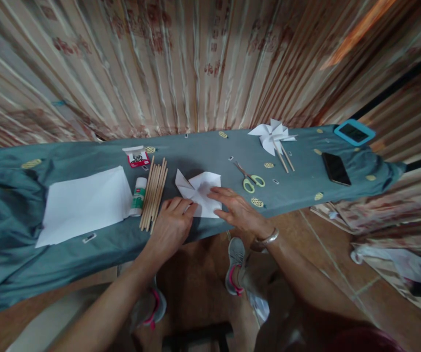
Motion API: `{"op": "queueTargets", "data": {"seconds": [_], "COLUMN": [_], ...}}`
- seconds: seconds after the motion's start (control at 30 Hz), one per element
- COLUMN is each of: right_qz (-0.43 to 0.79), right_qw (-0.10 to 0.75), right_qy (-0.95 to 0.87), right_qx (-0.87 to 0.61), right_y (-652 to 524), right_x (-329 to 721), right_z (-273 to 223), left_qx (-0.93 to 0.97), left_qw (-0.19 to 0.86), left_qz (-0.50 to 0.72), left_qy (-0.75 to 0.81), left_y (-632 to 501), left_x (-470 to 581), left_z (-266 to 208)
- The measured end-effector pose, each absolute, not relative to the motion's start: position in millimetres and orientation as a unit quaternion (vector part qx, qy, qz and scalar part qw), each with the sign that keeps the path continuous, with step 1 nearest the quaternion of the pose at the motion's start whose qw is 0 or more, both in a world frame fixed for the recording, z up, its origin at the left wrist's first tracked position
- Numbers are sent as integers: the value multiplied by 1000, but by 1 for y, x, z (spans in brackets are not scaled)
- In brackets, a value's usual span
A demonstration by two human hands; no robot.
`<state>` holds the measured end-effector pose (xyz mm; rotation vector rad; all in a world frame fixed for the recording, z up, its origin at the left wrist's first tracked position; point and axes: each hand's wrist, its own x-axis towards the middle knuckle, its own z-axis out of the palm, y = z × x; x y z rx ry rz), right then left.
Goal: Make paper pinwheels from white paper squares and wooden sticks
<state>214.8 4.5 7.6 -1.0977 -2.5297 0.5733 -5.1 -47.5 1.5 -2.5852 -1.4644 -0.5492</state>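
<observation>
A white paper square (206, 188), cut from its corners with one pointed flap raised at upper left, lies on the cloth-covered table. My left hand (176, 215) is closed at its lower left edge, thumb and fingers pinching the paper there. My right hand (238, 208) rests at its right side with fingers spread and fingertips touching the sheet. Just right of that hand are scissors (250, 181) with light green handles. Left of the paper lie several thin wooden sticks (154, 193) and a green-and-white glue stick (138, 196).
A stack of white paper (86, 205) lies at left. Behind the sticks sits an open red-and-white small box (137, 157). White paper pinwheels (272, 134) on sticks lie at back right, near a black phone (336, 168) and a blue-framed device (354, 132). A pleated curtain (196, 63) hangs behind.
</observation>
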Motion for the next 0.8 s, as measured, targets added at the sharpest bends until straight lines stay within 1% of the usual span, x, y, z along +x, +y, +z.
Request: {"op": "queueTargets", "data": {"seconds": [0.17,0.33,0.6,0.7,0.8], "right_qz": [214,224,236,246,262], "right_qw": [201,224,236,240,249], "right_qy": [-874,-869,-861,-855,-842], "right_qx": [-388,-381,-384,-389,-399], "right_y": [7,8,11,11,10], "right_x": [221,224,224,226,226], "right_z": [4,2,-3,-2,0], "left_qx": [-870,-865,-869,-872,-862], "left_qw": [29,-18,12,17,-1], "left_qz": [-150,-156,-129,-141,-171], "left_qy": [-469,-477,-477,-469,-477], "left_y": [-48,-46,-41,-41,-41], "left_x": [7,11,15,13,10], "left_z": [0,2,4,1,-3]}}
